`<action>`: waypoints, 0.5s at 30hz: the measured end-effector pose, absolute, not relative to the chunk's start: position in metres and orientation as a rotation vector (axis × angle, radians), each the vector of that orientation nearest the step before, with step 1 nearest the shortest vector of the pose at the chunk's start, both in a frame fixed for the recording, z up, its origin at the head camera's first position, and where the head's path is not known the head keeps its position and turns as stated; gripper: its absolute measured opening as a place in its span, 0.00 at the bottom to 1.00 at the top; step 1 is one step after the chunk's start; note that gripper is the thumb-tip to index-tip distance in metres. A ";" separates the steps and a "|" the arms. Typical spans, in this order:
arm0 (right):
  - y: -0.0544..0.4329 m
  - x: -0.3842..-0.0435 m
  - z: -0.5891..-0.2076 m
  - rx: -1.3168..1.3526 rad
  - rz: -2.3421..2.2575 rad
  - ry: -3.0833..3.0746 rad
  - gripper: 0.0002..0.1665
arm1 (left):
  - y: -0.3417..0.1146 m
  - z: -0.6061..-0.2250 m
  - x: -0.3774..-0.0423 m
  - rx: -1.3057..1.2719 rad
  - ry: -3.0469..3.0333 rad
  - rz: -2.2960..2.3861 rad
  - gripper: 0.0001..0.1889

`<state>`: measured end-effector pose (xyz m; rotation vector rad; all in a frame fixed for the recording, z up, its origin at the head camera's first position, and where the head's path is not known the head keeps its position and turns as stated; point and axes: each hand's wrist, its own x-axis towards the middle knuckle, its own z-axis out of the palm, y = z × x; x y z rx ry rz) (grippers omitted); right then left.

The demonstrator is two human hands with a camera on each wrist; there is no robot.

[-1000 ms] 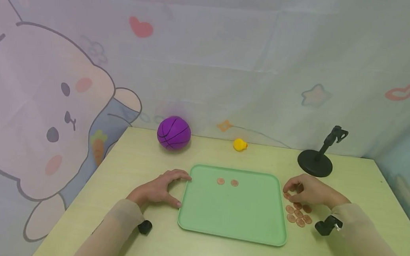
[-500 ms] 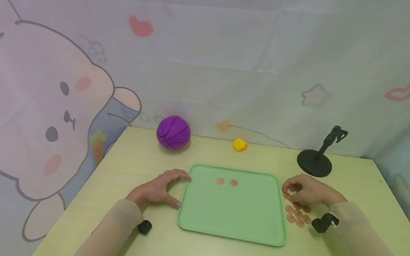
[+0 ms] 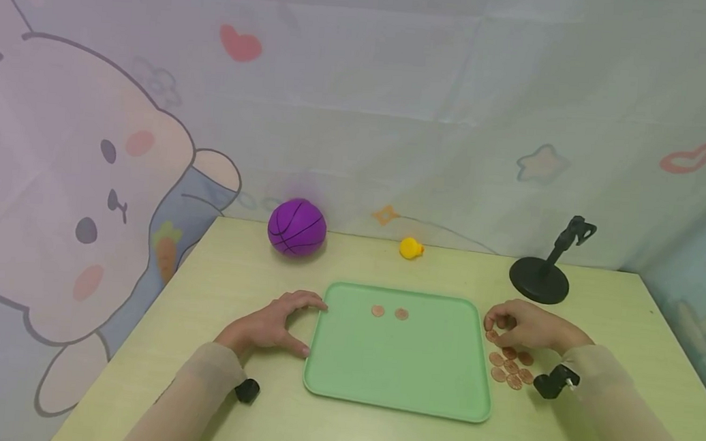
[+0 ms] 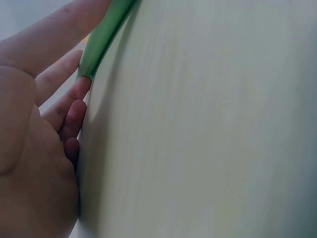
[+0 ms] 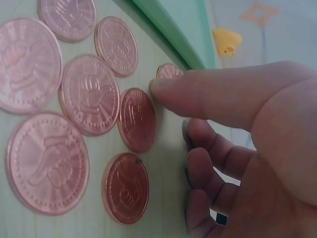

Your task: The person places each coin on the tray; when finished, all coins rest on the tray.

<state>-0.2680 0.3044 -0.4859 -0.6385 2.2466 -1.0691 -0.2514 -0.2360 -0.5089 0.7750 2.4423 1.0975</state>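
Observation:
My left hand (image 3: 267, 323) lies at the left side of a green tray (image 3: 395, 409), fingers spread in a wide arc. Its index fingertip and thumb tip touch the tray's left rim; in the left wrist view other fingertips meet the tray's edge (image 4: 101, 42). Just past the right rim, my right hand (image 3: 526, 326) pinches a copper-coloured coin (image 3: 491, 335) between thumb and index finger. The thumb partly covers that coin (image 5: 170, 70) in the right wrist view. Several more coins (image 3: 511, 367), stamped with a thumbs-up, lie clustered below this hand. Two coins (image 3: 402, 314) rest inside the tray.
Along the table's back edge stand a purple basketball (image 3: 297, 227), a small yellow toy duck (image 3: 411, 248) and a black stand (image 3: 539, 280) with a round base. A printed cloth (image 3: 349, 97) hangs behind the table (image 3: 362, 436).
The whole scene has shifted slightly left with the head camera. My right wrist has turned a little; both hands otherwise keep their places at the tray rim and the coin.

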 end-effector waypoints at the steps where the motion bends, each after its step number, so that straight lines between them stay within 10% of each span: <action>1: 0.304 -0.267 -0.486 -0.640 -1.071 2.250 0.06 | -0.236 -0.509 -0.252 0.778 2.440 1.102 0.44; 15: 0.299 -0.262 -0.484 -0.615 -1.037 2.379 0.06 | -0.236 -0.510 -0.253 0.808 2.440 1.122 0.43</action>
